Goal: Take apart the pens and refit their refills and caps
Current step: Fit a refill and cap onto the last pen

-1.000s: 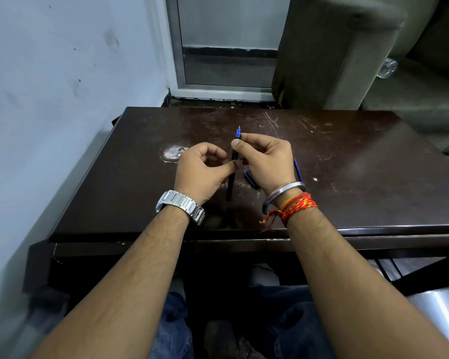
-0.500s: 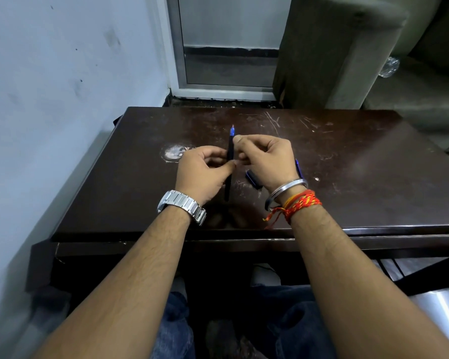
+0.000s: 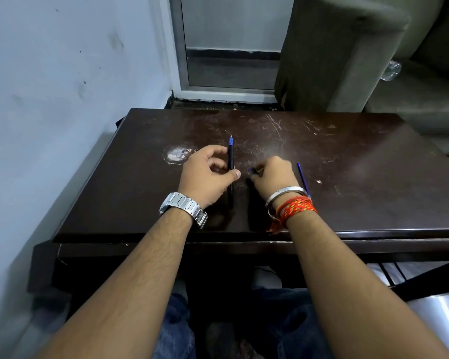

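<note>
A dark pen (image 3: 230, 161) with a blue tip points away from me, held upright-ish over the table by my left hand (image 3: 208, 174), fingers and thumb curled round its middle. My right hand (image 3: 274, 176) is down on the table to the right, fingers curled over a small dark blue pen cap (image 3: 252, 171) that peeks out at its left side. A thin blue refill (image 3: 302, 177) lies on the table just right of my right hand, partly hidden by my wrist.
The dark brown wooden table (image 3: 360, 177) is scratched, with a worn pale patch (image 3: 178, 154) left of my left hand. A wall runs along the left, a grey sofa (image 3: 347, 60) stands behind the table's far right.
My right hand let go of the pen and dropped to the table onto the cap. The left hand now holds the pen alone and has shifted slightly left.
</note>
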Tool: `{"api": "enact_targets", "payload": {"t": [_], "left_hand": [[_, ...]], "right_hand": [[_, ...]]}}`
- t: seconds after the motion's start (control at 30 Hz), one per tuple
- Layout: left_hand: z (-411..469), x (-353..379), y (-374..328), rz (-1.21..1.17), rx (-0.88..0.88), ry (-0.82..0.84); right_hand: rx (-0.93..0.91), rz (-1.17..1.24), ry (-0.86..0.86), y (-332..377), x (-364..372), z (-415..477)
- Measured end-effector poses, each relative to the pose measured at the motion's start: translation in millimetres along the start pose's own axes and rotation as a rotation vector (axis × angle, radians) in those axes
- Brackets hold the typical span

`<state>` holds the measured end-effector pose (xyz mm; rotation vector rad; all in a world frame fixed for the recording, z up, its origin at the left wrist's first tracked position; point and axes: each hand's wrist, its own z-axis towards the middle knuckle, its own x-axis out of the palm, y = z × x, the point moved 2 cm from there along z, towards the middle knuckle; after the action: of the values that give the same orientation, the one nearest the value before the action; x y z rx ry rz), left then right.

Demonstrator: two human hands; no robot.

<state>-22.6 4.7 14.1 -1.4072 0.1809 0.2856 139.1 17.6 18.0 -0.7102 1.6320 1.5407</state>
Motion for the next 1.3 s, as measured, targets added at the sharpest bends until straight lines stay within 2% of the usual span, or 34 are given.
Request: {"api": "enact_targets", "payload": {"t": [0.1, 0.17, 0.27, 0.37, 0.57, 0.87, 1.1, 1.3], "left_hand": [[-0.4, 0.8, -0.2, 0.011, 0.005, 0.054], [-2.1, 1.9, -2.2, 0.020, 0.016, 0.097], [-5.7, 3.2, -7.5, 0.026, 0.049, 0.162], [-8.0, 4.8, -10.4, 0.016, 0.077, 0.189], [-9.2, 5.1, -12.2, 0.007, 0.089, 0.212], [-8.6, 6.2, -10.8, 0.035, 0.099, 0.208], [-8.8, 4.9, -12.0, 0.012, 0.136, 0.162], [-4.7, 3.5, -7.4, 0.001, 0.106, 0.071]], "right_hand": [[-0.015, 0.446, -0.204, 8.0, -12.6, -3.7], [-0.068, 0.703, -0.267, 16.0, -20.9, -6.0], [-0.134, 0.929, -0.314, 25.5, -27.4, -13.8], [-0.149, 1.055, -0.282, 30.1, -28.1, -18.9], [-0.174, 0.959, -0.257, 30.5, -27.5, -19.0], [-0.196, 1.021, -0.321, 28.6, -27.9, -17.5], [-0.198, 0.811, -0.231, 24.8, -18.1, -15.4], [-0.287, 0.684, -0.180, 28.6, -14.8, -16.7]]}}
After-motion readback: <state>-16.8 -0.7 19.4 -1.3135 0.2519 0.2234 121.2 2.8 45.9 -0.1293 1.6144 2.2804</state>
